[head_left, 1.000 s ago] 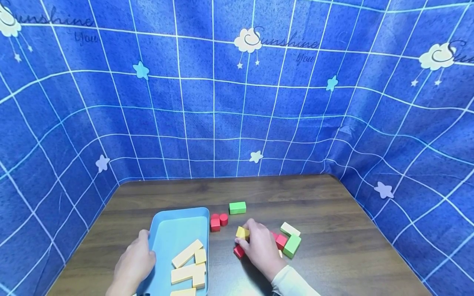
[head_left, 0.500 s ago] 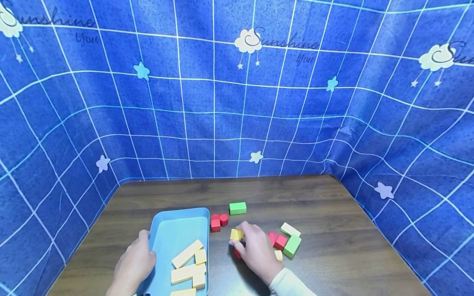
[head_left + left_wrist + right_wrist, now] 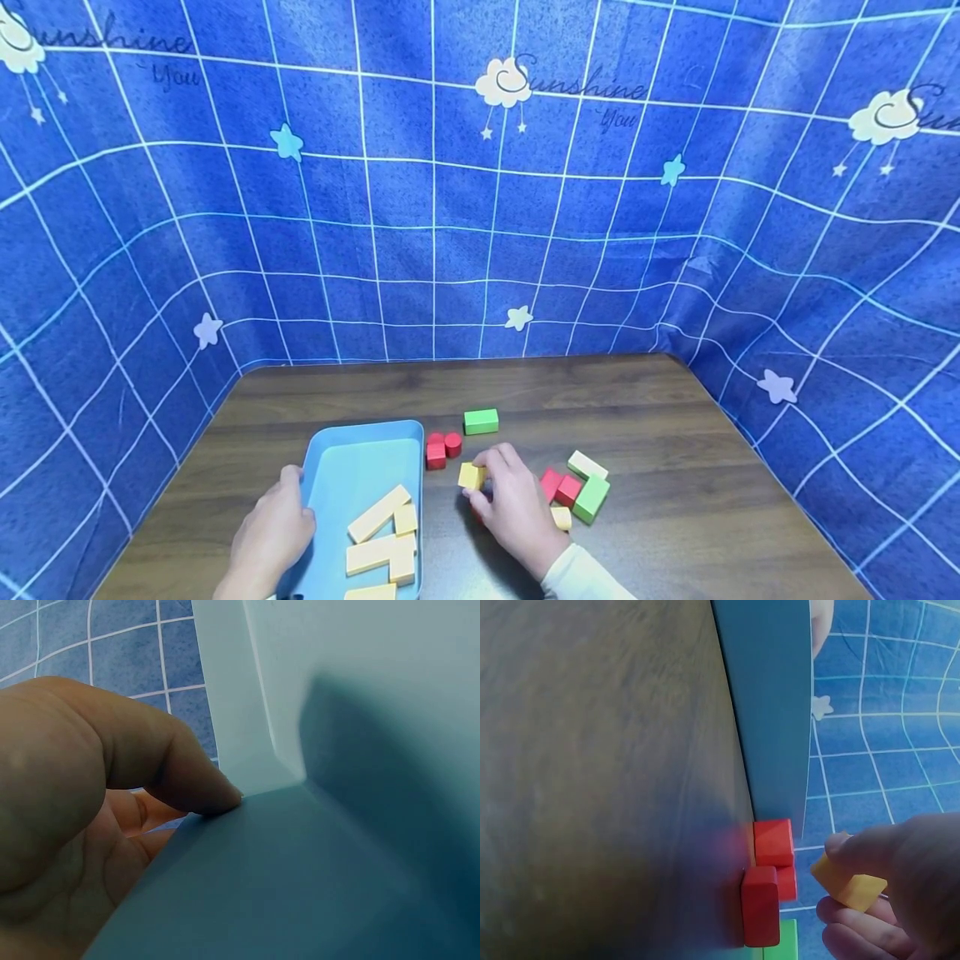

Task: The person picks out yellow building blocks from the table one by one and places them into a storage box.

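My left hand [image 3: 272, 525] grips the left wall of a blue tray [image 3: 362, 457]; in the left wrist view its thumb [image 3: 202, 780] presses over the rim, with other fingers outside. Between thumb and fingers, my right hand [image 3: 519, 507] pinches a yellow block [image 3: 471, 476], to the right of the tray and raised over the table. The right wrist view shows this yellow block [image 3: 847, 885] held near the fingertips. Below that hand, a red block [image 3: 760, 906] stands on the table, mostly hidden in the head view. Pale wooden blocks [image 3: 377, 554] lie inside the tray's near half.
Several red blocks [image 3: 437, 455] sit against the tray's right side, with a green block [image 3: 481, 422] behind them. Right of my right hand lie red blocks [image 3: 568, 489], a larger green block [image 3: 592, 498], a pale block [image 3: 587, 465] and a pale cylinder [image 3: 560, 518]. A blue curtain [image 3: 480, 208] surrounds the table.
My right hand has moved a little left toward the tray, carrying the yellow block. The pale cylinder by its wrist shows more fully. My left hand and the tray stay put.
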The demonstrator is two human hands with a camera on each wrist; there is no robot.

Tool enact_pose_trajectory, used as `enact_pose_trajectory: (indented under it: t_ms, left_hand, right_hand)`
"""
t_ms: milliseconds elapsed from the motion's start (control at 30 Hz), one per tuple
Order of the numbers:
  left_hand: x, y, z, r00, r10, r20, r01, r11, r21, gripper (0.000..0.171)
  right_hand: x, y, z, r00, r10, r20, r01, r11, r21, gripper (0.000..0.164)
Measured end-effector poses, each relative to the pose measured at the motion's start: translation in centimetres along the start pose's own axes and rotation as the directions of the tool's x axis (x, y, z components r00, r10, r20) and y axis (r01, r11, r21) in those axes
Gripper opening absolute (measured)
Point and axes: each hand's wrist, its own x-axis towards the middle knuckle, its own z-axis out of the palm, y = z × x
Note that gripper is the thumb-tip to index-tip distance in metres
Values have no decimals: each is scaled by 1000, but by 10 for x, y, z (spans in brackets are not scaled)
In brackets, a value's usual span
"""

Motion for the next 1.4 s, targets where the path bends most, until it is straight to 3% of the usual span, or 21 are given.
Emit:
enact_pose_trajectory:
  t_ms: [1400]
  left_hand:
    - [-1, -1, 1, 1000, 24, -20, -24, 1000, 1, 55]
  right_hand:
    - [1, -21, 7, 993, -109, -36, 111, 990, 92, 32]
